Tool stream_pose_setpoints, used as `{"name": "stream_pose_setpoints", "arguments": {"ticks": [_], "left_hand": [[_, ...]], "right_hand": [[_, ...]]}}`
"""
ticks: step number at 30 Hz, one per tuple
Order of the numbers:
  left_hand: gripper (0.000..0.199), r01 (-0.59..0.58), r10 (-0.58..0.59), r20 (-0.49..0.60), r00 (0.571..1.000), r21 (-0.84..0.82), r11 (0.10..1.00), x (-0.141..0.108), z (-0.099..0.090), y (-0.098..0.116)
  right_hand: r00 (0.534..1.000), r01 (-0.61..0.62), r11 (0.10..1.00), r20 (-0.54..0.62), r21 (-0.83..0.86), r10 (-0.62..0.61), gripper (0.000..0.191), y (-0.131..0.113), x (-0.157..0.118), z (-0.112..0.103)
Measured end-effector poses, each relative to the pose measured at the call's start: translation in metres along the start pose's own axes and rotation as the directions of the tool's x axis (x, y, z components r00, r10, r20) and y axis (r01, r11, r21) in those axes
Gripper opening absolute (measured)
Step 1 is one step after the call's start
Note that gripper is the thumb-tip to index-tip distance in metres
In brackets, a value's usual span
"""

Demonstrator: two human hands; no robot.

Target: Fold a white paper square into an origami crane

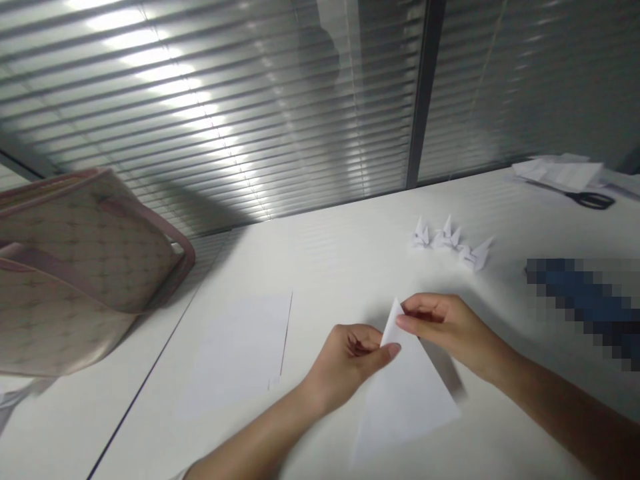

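Observation:
A sheet of white paper (407, 393), folded to a point at its far end, is held between my two hands just over the table. My left hand (353, 363) pinches its left edge, thumb on top and fingers behind. Close to the pointed tip, my right hand (440, 323) grips the right edge between thumb and fingers. The lower part of the paper widens toward me. Beyond my hands stand several small folded paper cranes (447, 237) in a loose row.
A pale handbag (90, 267) with pink handles stands at the left. White paper (240, 347) lies on the table left of my hands. Black-handled scissors (593, 199) rest by a paper pile (560, 172) at the back right. A blurred-out blue item (585, 293) is at the right. Window blinds (300, 100) border the table.

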State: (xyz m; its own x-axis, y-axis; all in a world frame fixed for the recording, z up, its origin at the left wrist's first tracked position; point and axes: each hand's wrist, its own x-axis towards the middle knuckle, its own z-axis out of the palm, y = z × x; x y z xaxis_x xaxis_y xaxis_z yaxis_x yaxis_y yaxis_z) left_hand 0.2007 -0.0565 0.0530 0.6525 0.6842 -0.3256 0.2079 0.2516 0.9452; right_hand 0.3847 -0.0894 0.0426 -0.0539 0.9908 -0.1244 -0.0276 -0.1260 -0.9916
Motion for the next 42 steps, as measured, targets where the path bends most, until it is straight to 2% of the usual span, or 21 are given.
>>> {"name": "stream_pose_setpoints", "arguments": {"ticks": [3,10,21,28,42], "left_hand": [[0.038,0.024,-0.023,0.024,0.999,-0.063,0.998,0.0,0.002,-0.003],[0.037,0.043,-0.041,0.021,0.999,-0.107,0.993,-0.002,0.004,-0.005],[0.05,0.043,-0.043,0.023,0.999,-0.002,0.999,0.003,0.0,-0.011],[0.054,0.015,-0.018,0.064,0.998,0.047,0.999,-0.001,0.004,-0.009],[0.055,0.001,-0.008,0.07,0.998,0.104,0.995,-0.003,0.002,-0.011]], "right_hand": [[0.997,0.03,0.999,-0.077,0.014,-0.029,0.021,0.001,0.0,0.001],[0.991,0.048,0.999,-0.124,0.024,-0.045,0.02,0.0,-0.003,0.006],[0.989,0.045,0.999,-0.139,-0.016,-0.047,0.018,0.0,-0.004,0.002],[0.989,0.046,0.999,-0.143,0.011,-0.044,0.02,0.0,-0.005,0.003],[0.988,0.038,0.997,-0.154,0.066,-0.027,0.017,-0.001,-0.007,0.002]]}}
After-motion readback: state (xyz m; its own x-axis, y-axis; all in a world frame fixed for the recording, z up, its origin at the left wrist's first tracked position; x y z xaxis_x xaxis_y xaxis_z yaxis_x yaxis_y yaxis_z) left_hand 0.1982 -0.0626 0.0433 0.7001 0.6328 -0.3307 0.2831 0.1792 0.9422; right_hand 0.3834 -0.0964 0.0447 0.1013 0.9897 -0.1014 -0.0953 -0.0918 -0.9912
